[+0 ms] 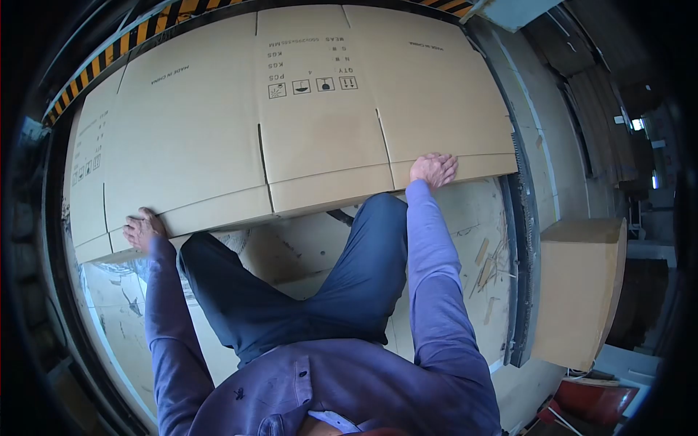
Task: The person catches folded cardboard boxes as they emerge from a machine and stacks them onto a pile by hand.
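A wide flattened cardboard box (320,138) lies in front of me, with slots cut along its near flaps. Printed on it, upside down from here, are handling symbols and lines of text. My left hand (143,229) is at its near left edge, fingers bent over the flap. Near the right corner, my right hand (435,169) holds the same near edge, its fingers close together on top of the board. Both thumbs are partly hidden, and so is whatever lies beneath the cardboard.
Black-and-yellow striped edging (145,33) runs behind the cardboard. A dark metal rail (518,291) borders the right side. Beyond it stands a brown cardboard carton (578,291). Wood splinters (486,265) lie on the pale, scuffed surface below my right arm.
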The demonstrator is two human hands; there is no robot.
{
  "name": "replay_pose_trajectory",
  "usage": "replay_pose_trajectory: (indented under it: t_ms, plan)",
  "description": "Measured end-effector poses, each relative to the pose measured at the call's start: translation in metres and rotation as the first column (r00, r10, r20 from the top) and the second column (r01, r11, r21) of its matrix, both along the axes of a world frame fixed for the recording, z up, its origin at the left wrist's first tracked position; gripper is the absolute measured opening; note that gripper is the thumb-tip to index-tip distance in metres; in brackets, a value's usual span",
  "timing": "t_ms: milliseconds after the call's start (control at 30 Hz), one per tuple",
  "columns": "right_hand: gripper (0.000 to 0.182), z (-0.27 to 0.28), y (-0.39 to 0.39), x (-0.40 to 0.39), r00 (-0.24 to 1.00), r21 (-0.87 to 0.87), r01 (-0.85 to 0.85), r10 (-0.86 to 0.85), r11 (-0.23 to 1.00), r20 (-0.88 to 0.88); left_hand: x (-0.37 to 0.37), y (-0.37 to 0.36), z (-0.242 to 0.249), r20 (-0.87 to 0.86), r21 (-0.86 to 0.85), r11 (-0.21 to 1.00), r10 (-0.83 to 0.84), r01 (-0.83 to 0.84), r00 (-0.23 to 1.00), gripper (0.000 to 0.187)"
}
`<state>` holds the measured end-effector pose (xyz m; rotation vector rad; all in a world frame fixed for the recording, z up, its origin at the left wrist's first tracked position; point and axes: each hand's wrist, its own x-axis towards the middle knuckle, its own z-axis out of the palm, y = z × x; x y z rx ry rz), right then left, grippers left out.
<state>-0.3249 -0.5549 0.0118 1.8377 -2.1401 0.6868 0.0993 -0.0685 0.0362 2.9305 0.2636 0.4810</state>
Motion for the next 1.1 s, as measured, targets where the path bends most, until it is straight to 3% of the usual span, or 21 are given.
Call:
replay_pose_trajectory:
  t_ms: [133, 233, 333, 467, 633, 700, 767, 800, 833, 933, 1033, 1100]
  plan:
    - [0.046, -0.003, -0.002, -0.003, 0.998, -0.025, -0.020, 0.021, 0.999, 0.060, 0.002, 0.002, -0.002, 0.023, -0.008, 1.000, -0.005, 0.006, 1.000, 0.058]
    - [0.044, -0.001, -0.001, -0.003, 0.998, -0.002, -0.019, 0.019, 1.000, 0.059, 0.004, 0.003, 0.001, -0.086, -0.019, 1.000, 0.013, -0.014, 0.996, 0.063]
    - [0.046, -0.003, -0.002, -0.003, 0.998, -0.041, -0.017, 0.019, 0.999, 0.055, 0.009, 0.004, -0.012, -0.001, -0.126, 0.991, 0.056, -0.056, 0.998, 0.074]
    - [0.048, -0.004, -0.006, -0.002, 0.994, -0.028, 0.028, -0.025, 0.999, 0.110, 0.000, -0.005, 0.007, -0.169, -0.135, 0.984, 0.094, -0.117, 0.981, 0.088]
    - [0.047, 0.001, -0.003, -0.002, 0.969, 0.018, 0.094, -0.096, 0.995, 0.226, 0.003, -0.004, 0.024, -0.188, -0.382, 0.905, 0.120, -0.185, 0.975, 0.095]
    - [0.043, 0.000, 0.008, -0.006, 0.989, -0.083, 0.068, -0.057, 0.994, 0.134, 0.006, 0.000, 0.027, -0.154, -0.456, 0.862, 0.166, -0.220, 0.974, 0.098]
    - [0.040, 0.000, 0.011, -0.006, 0.995, -0.149, 0.063, -0.051, 0.987, 0.084, 0.020, 0.027, -0.013, -0.072, -0.462, 0.852, 0.241, -0.246, 0.968, 0.101]
    - [0.039, -0.005, 0.009, -0.007, 0.994, -0.167, 0.083, -0.070, 0.982, 0.085, 0.046, 0.055, -0.047, -0.110, -0.431, 0.868, 0.220, -0.246, 0.969, 0.102]
    - [0.038, -0.011, 0.005, -0.010, 0.992, -0.185, 0.103, -0.089, 0.977, 0.084, 0.052, 0.059, -0.048, -0.111, -0.371, 0.896, 0.218, -0.244, 0.970, 0.101]
    - [0.038, -0.037, -0.015, -0.027, 0.985, -0.301, -0.014, 0.064, 0.953, 0.158, 0.045, 0.059, -0.037, -0.185, -0.249, 0.927, 0.239, -0.281, 0.953, 0.100]
    - [0.035, -0.031, -0.015, -0.031, 0.948, -0.433, -0.031, 0.164, 0.901, 0.274, 0.016, 0.028, 0.025, -0.329, -0.223, 0.913, 0.259, -0.341, 0.908, 0.096]
    - [0.032, -0.047, -0.020, -0.050, 0.920, -0.333, -0.068, 0.188, 0.940, 0.344, 0.015, 0.031, 0.037, -0.367, -0.129, 0.946, 0.234, -0.298, 0.900, 0.091]
